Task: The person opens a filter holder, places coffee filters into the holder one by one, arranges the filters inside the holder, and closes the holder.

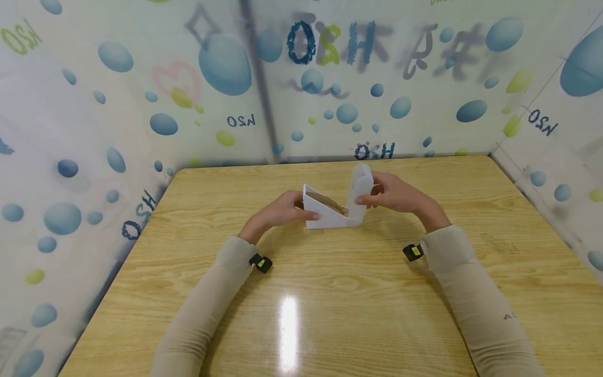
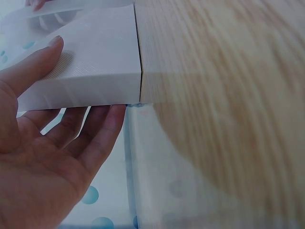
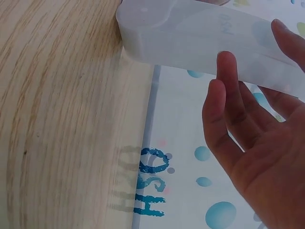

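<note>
A white box (image 1: 325, 217) with a slanted open top stands on the wooden table. Brown flat material (image 1: 326, 201) shows inside its opening. My left hand (image 1: 282, 209) grips the box's left end, thumb on the near face and fingers behind. In the left wrist view, the thumb presses the box's textured white side (image 2: 102, 52). On the right, a translucent white lid (image 1: 360, 186) with a rounded end stands upright from the box's low end. My right hand (image 1: 398, 193) holds this lid between thumb and fingers; the right wrist view shows the lid (image 3: 190, 40) running between them.
The wooden table (image 1: 330, 293) reaches back to a wall sheet (image 1: 320, 104) printed with blue and green drops and letters. Small black devices (image 1: 413, 252) are strapped at both wrists, over beige sleeves. A bright light reflection lies on the near tabletop.
</note>
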Available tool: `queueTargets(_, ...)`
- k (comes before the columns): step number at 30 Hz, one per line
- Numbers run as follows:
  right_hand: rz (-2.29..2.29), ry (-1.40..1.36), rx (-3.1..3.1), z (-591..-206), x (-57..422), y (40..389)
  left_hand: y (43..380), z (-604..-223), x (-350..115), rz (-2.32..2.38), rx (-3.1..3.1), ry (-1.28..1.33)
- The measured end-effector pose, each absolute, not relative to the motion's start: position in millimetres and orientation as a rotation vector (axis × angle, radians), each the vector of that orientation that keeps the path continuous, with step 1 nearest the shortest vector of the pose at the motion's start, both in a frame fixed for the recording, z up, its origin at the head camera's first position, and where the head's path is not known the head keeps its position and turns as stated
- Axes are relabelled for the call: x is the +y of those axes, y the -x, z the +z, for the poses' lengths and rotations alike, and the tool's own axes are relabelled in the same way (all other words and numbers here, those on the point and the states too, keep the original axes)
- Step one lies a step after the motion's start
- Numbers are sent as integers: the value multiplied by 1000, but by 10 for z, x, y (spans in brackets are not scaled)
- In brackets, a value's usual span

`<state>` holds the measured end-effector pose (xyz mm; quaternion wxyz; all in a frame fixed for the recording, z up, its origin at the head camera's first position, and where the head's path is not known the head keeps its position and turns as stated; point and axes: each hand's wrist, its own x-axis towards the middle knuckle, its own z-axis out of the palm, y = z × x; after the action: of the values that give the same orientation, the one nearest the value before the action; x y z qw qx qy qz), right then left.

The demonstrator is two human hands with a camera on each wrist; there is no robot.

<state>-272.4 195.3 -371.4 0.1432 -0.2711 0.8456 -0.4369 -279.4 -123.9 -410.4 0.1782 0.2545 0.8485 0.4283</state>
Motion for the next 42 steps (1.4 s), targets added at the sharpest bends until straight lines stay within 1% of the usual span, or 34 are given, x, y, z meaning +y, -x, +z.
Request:
queueTargets(14, -1234, 705, 2445, -3753, 1924, 2731, 2793, -4100, -1233, 1215, 2393, -716)
queueTargets(42, -1198, 722, 2476, -3736, 1862, 2711, 2792, -4108, -1233, 1221, 2394, -710)
